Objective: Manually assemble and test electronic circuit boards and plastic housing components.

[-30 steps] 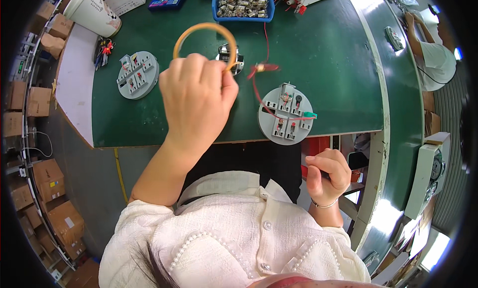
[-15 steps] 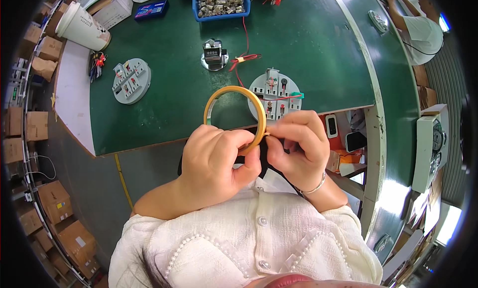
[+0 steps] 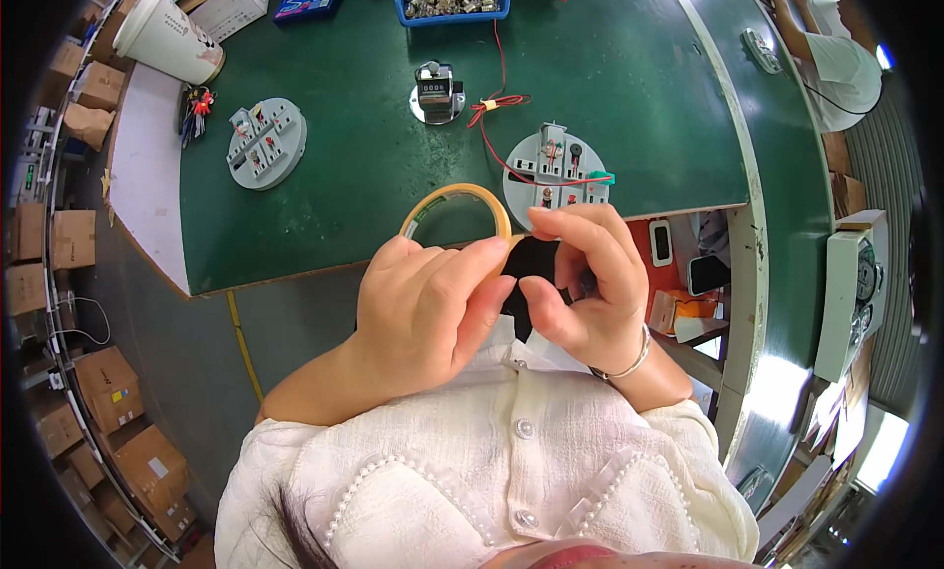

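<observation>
My left hand pinches a roll of yellow tape between thumb and fingers, holding it upright in front of my chest. Close beside it, my right hand has its thumb and fingers spread apart. A small loose end of tape seems to stick out from the roll near my right index finger; its exact hold cannot be made out. Beyond my hands, on the green table, lies a round grey base with small electrical parts and a red wire across it. A similar round base lies further left.
A metal tally counter stands mid-table beside a tied red wire. Behind are a blue bin of small metal parts and a blue box. A white cup stands far left. Phones lie on a shelf at right.
My right hand's thumb and index finger have parted and lifted away from the tape's edge. The roll has tilted and sits slightly lower in my left hand. The view has shifted a little.
</observation>
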`<state>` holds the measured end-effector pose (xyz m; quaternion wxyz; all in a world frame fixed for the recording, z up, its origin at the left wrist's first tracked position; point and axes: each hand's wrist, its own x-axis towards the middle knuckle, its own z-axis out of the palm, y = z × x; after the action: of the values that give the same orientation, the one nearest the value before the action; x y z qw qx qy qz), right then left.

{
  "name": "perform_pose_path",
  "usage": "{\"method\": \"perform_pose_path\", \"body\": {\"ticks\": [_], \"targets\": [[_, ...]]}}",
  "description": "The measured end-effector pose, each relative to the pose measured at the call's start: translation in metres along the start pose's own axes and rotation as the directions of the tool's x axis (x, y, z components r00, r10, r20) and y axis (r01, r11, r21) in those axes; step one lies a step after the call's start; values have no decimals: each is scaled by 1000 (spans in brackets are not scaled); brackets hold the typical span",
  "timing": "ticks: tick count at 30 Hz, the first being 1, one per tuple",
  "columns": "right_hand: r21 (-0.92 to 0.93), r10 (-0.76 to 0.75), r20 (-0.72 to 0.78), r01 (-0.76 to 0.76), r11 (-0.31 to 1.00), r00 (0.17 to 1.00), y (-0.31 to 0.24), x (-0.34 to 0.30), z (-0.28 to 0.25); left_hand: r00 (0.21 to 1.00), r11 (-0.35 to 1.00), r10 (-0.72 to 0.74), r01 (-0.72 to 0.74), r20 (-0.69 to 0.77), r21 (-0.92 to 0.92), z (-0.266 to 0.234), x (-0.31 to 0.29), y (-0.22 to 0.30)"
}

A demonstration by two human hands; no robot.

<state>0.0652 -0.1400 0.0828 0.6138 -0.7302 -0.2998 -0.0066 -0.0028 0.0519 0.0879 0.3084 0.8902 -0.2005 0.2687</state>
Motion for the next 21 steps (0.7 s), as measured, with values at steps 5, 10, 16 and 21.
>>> {"method": "perform_pose_path", "body": {"ticks": [5,10,16,21], "targets": [[20,3,-9,-3,1000,1000,7,-4,2,999,993,32,-33,-9,-111,1,1,2],[42,-62,3,62,997,998,12,-7,0,997,986,74,-77,-26,-151,6,-1,1],[-71,-224,21,225,972,974,9,-14,3,976,997,-23,39,216,-71,-6,2,3],[-81,-370,10,369,926,929,11,-12,-5,995,983,-81,90,60,-162,0,5,9]]}}
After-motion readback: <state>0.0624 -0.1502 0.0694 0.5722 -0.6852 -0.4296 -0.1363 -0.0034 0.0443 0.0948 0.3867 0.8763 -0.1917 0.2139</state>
